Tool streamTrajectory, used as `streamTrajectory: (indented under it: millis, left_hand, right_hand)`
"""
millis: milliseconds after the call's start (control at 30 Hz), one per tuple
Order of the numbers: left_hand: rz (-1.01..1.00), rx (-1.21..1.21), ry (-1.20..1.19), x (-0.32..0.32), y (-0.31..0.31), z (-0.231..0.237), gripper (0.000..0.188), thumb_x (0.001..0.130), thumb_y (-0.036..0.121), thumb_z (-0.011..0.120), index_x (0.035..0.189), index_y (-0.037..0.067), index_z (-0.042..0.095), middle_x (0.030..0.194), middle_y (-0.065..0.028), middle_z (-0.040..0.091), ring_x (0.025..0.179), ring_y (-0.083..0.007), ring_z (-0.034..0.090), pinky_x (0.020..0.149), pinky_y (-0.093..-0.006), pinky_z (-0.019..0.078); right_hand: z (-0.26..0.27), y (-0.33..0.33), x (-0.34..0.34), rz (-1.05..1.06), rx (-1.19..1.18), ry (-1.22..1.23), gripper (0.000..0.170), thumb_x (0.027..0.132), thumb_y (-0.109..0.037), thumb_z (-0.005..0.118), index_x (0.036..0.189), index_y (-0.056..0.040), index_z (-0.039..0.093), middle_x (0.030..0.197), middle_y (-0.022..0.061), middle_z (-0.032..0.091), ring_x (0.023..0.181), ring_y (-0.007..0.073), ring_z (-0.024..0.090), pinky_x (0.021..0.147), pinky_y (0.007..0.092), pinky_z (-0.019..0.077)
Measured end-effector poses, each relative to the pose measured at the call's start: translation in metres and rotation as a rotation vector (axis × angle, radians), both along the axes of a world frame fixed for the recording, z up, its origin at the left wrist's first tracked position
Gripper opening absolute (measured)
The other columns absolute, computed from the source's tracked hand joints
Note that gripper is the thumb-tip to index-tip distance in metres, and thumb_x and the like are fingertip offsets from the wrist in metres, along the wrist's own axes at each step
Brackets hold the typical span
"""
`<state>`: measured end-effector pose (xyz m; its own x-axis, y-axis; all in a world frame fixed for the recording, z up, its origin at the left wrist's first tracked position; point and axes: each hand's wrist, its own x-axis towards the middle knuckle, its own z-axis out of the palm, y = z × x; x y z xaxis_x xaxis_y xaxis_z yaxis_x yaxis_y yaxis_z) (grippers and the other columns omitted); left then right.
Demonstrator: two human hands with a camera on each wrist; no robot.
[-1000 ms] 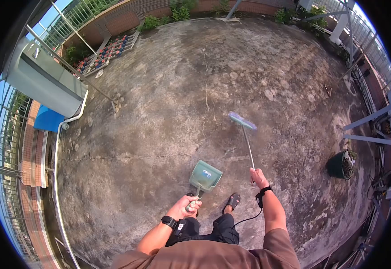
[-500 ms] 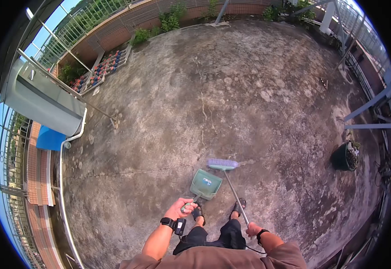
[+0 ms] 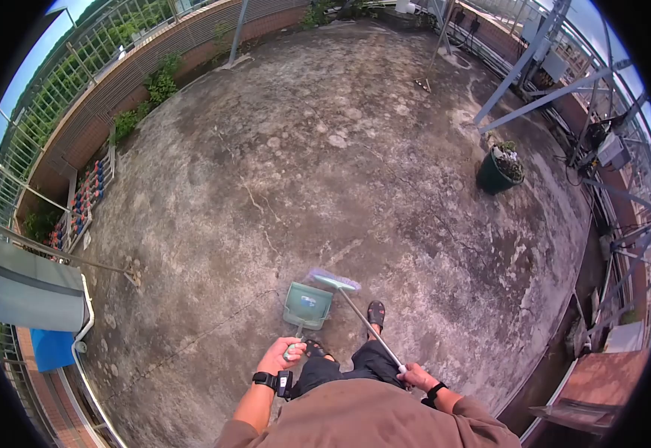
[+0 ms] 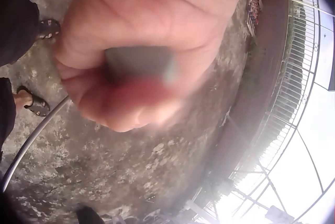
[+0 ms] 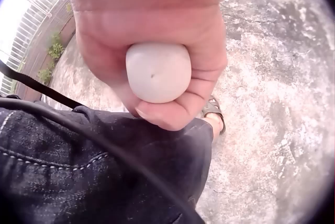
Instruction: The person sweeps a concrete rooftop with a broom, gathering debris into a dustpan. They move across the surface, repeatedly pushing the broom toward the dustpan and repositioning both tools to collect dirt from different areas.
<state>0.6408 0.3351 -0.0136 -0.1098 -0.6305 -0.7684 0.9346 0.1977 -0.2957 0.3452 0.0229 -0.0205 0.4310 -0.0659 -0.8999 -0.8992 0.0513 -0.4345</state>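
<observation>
My left hand [image 3: 282, 354] grips the handle of a green dustpan [image 3: 308, 317], which lies low over the concrete in front of my feet. In the left wrist view the fingers of that hand [image 4: 141, 20] curl round the grey-green handle [image 4: 138, 61]. A broom [image 3: 370, 325] with a pale green head and purple bristles is held in my right hand [image 3: 417, 377]. Its head lies at the dustpan's far right corner. In the right wrist view the rounded white end of the broom handle [image 5: 158, 73] shows out of the curled right hand [image 5: 157, 20].
Weathered, cracked concrete [image 3: 385, 209] spreads around me. To the right stands a dark green plant pot [image 3: 496, 176], near slanting metal struts [image 3: 523, 112]. A large grey tank-like body [image 3: 30, 295] and a white pipe [image 3: 86, 306] lie along the left. A railing [image 3: 64, 89] borders the far left.
The broom was drawn back from far ahead on the right toward the dustpan, then shifted leftward to its corner. The head view has turned right. Both hands keep their hold.
</observation>
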Motion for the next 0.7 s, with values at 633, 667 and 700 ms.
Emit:
streamTrajectory:
  millis: [633, 667, 700]
  left_hand:
    - [-0.699, 0.154, -0.097, 0.037, -0.268, 0.050, 0.020, 0.085, 0.010, 0.048, 0.096, -0.006, 0.045, 0.058, 0.0026, 0.036, 0.039, -0.0029, 0.031, 0.030, -0.0165, 0.0240]
    - [-0.744, 0.148, -0.128, 0.036, -0.285, 0.047, 0.019, 0.085, 0.010, 0.049, 0.096, -0.006, 0.045, 0.058, 0.0027, 0.036, 0.039, -0.0026, 0.031, 0.030, -0.0160, 0.0240]
    - [-0.789, 0.142, -0.157, 0.036, -0.299, 0.044, 0.019, 0.085, 0.010, 0.049, 0.095, -0.005, 0.046, 0.058, 0.0027, 0.037, 0.039, -0.0024, 0.031, 0.030, -0.0154, 0.0239]
  right_hand:
    - [-0.060, -0.294, -0.018, -0.658, -0.426, -0.058, 0.018, 0.070, -0.014, 0.057, 0.062, 0.0014, 0.053, 0.055, 0.0109, 0.055, 0.050, 0.0194, 0.055, 0.045, 0.0320, 0.0418]
    - [-0.057, -0.306, -0.015, -0.610, -0.464, -0.006, 0.016, 0.071, -0.011, 0.056, 0.067, 0.0033, 0.052, 0.058, 0.0117, 0.055, 0.051, 0.0209, 0.056, 0.041, 0.0330, 0.0416]
    - [-0.107, -0.316, -0.041, -0.620, -0.452, -0.001, 0.016, 0.071, -0.011, 0.056, 0.067, 0.0033, 0.052, 0.058, 0.0117, 0.055, 0.051, 0.0209, 0.056, 0.041, 0.0330, 0.0416]
